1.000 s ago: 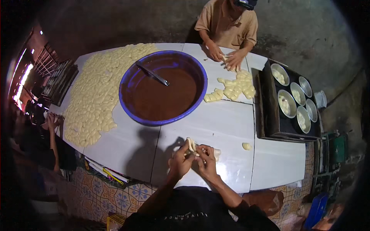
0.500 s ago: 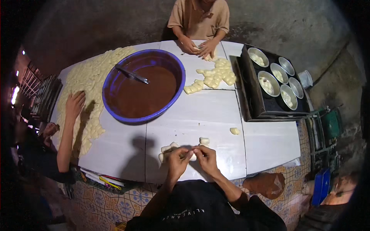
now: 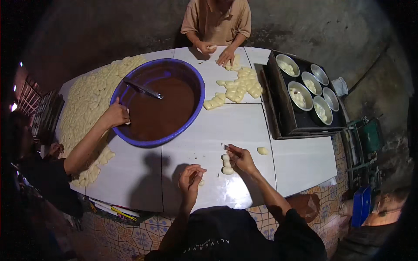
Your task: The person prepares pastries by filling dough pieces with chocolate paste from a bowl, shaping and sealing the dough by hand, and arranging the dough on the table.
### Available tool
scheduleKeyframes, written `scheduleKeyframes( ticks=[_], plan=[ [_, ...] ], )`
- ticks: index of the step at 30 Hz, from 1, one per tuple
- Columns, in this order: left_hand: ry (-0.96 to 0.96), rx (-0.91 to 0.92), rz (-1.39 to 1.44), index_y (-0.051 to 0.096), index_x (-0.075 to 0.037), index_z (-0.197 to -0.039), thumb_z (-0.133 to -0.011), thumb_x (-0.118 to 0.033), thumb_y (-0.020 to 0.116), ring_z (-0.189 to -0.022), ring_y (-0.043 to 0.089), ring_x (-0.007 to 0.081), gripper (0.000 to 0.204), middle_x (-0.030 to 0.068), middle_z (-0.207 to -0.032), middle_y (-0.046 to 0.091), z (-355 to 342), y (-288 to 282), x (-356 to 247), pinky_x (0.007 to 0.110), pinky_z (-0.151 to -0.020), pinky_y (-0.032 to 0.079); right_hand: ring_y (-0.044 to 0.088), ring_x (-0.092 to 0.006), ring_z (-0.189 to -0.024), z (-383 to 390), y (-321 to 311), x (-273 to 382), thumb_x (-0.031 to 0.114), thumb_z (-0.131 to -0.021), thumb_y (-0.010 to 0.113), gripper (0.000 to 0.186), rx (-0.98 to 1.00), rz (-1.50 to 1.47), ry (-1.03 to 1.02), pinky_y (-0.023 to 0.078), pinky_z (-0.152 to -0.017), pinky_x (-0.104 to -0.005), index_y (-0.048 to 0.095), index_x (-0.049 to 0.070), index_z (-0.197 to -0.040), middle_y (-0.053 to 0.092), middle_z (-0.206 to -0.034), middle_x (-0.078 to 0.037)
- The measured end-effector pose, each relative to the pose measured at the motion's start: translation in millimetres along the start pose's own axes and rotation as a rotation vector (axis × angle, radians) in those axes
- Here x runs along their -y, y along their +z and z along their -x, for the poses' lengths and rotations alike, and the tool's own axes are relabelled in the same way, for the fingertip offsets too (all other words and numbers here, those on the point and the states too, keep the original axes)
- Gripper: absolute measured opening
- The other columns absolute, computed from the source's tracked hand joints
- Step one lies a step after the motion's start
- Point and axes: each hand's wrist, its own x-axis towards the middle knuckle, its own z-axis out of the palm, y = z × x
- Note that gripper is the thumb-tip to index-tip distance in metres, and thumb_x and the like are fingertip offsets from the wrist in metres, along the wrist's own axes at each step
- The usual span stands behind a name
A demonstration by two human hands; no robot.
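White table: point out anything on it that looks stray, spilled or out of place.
One dough piece lies alone on the white table, right of the right hand and apart from the small cluster that hand touches. Nothing looks spilled; the spoon rests in the brown filling of the blue basin.

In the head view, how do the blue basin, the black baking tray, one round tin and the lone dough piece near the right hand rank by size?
Largest to smallest as they look:
1. blue basin
2. black baking tray, looking close to the basin; the fisheye bend makes that pair unsure
3. round tin
4. lone dough piece, beside the right hand
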Motion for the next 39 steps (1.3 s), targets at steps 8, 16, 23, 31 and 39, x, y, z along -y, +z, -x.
scheduleKeyframes(
  ticks=[8, 16, 23, 31, 39],
  plan=[
    [-0.079, -0.029, -0.103, 0.058, 0.002, -0.099, -0.088, 0.004, 0.054, -0.086, 0.064, 0.0172, 0.011, 0.0088, -0.088, 0.062, 6.0, -14.2, 9.9, 0.029, -0.080, 0.050, 0.052, -0.0369, -0.112, 14.8, -42.9, 43.1, -0.005, -0.072, 0.053, 0.046, -0.201, 0.980, -0.429, 0.047, -0.090, -0.0430, 0.063, 0.003, -0.116, 0.056, -0.123, -0.019],
    [0.025, 0.176, -0.387, 0.060, 0.003, -0.110, -0.089, 0.006, 0.055, -0.092, 0.063, 0.0143, 0.021, 0.0093, -0.099, 0.065, 15.3, -12.8, 18.2, 0.026, -0.081, 0.049, 0.059, -0.0231, -0.099, 50.1, -53.0, 40.4, 0.002, -0.078, 0.069, 0.024, -0.208, 0.795, -0.253, 0.051, -0.079, -0.0328, 0.068, 0.002, -0.102, 0.058, -0.096, -0.012],
    [-0.010, 0.102, -0.214, 0.066, 0.002, -0.110, -0.093, -0.015, 0.062, -0.088, 0.059, 0.0087, 0.024, 0.0072, -0.106, 0.066, 6.4, 26.5, -6.3, 0.022, -0.072, 0.048, 0.056, -0.0149, -0.092, 91.2, 72.6, 74.6, 0.002, -0.084, 0.067, 0.018, 0.007, 0.097, -0.454, 0.047, -0.076, -0.0248, 0.071, 0.001, -0.101, 0.056, -0.098, -0.007],
    [-0.251, -0.086, 0.125, 0.068, -0.001, -0.094, -0.088, -0.008, 0.064, -0.075, 0.058, 0.0068, 0.010, 0.0020, -0.086, 0.066, 11.4, 18.0, -31.5, 0.022, -0.065, 0.047, 0.044, -0.0292, -0.116, 76.6, 110.4, 95.7, 0.058, -0.094, 0.039, 0.063, 0.119, 0.202, -0.632, 0.035, -0.099, -0.0430, 0.063, 0.003, -0.113, 0.051, -0.124, -0.016],
    [-0.347, 0.617, 1.095, 0.034, 0.008, -0.139, -0.076, -0.076, 0.051, -0.107, 0.057, 0.0313, 0.106, 0.0199, -0.130, 0.052, -46.9, -15.7, -21.7, 0.041, -0.092, 0.047, 0.040, -0.0243, -0.124, 46.5, 88.4, 40.4, 0.025, -0.076, 0.074, 0.101, 0.588, -0.255, -0.215, 0.042, -0.094, -0.0325, 0.009, 0.006, -0.151, 0.035, -0.141, -0.009]
  ],
)
